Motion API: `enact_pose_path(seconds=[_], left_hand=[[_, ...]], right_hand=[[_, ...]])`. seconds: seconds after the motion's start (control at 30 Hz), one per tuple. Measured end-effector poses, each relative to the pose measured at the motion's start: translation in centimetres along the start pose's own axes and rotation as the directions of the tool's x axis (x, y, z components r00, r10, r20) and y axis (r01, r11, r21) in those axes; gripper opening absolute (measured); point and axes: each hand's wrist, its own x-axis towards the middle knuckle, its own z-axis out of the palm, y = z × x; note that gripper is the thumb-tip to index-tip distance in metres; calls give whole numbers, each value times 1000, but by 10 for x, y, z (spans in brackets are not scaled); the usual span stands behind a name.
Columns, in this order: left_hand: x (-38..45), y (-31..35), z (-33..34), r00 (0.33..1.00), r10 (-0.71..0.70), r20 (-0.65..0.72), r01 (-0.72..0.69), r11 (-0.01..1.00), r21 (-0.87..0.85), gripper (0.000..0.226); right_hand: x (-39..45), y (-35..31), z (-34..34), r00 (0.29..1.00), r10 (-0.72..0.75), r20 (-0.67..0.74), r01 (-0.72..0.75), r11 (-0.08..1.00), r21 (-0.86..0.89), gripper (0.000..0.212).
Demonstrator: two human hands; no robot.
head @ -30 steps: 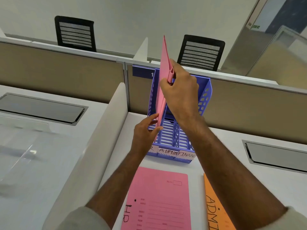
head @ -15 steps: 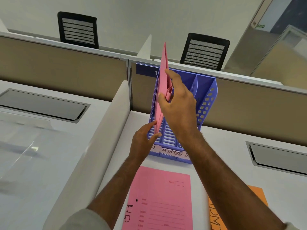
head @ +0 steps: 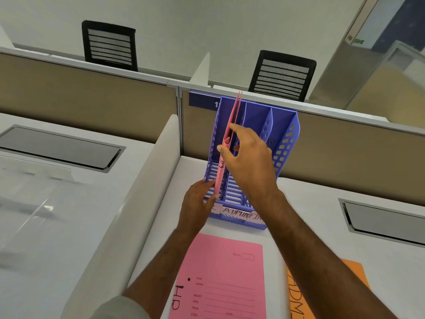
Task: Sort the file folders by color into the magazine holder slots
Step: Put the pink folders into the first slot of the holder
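A blue three-slot magazine holder (head: 285,143) stands at the back of the white desk, its front labels reading in part "ADMIN" and "FIN". A pink folder (head: 235,113) stands on edge in the leftmost slot. My right hand (head: 250,162) pinches its upper front edge between thumb and fingers. My left hand (head: 195,208) holds its lower front corner at the holder's mouth. A second pink folder marked "HR" (head: 220,272) lies flat on the desk near me. An orange folder marked "ADM" (head: 299,302) lies to its right, partly hidden by my right forearm.
A white side divider (head: 128,192) bounds the desk on the left. A beige partition (head: 345,148) runs behind the holder, with two black chairs beyond it. A grey cable hatch (head: 386,219) is set into the desk at the right.
The pink folder has dropped lower into the leftmost slot, and my right hand came down with it. My left hand stays at its lower front corner.
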Motion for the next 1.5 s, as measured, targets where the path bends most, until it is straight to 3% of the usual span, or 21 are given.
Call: enact_pose_path(seconds=[0.57,0.83,0.97,1.13,1.3,1.5], left_hand=[[13,10,-12,998,58,-14,-58,998,-33,62],[18,20,-17,991,98,-89,-96,995,32,68],[16,20,-20,989,61,-131,-62,998,-3,61],[13,21,-22,982,51,-180,-62,996,-57,69],[9,15,-18,986,-1,-166,-6,999,-41,63],[10,12,-16,990,-39,-137,33,999,-43,65]], right_hand=[[20,5,-19,975,-121,189,163,961,-225,55],[23,-8,-16,966,-110,232,157,968,-194,50],[24,-15,-15,968,-75,239,111,983,-144,42],[23,-20,-12,978,-63,200,74,996,-50,37],[21,-19,-7,964,-77,255,88,996,-31,36],[22,-18,-4,955,-121,272,136,990,-38,57]])
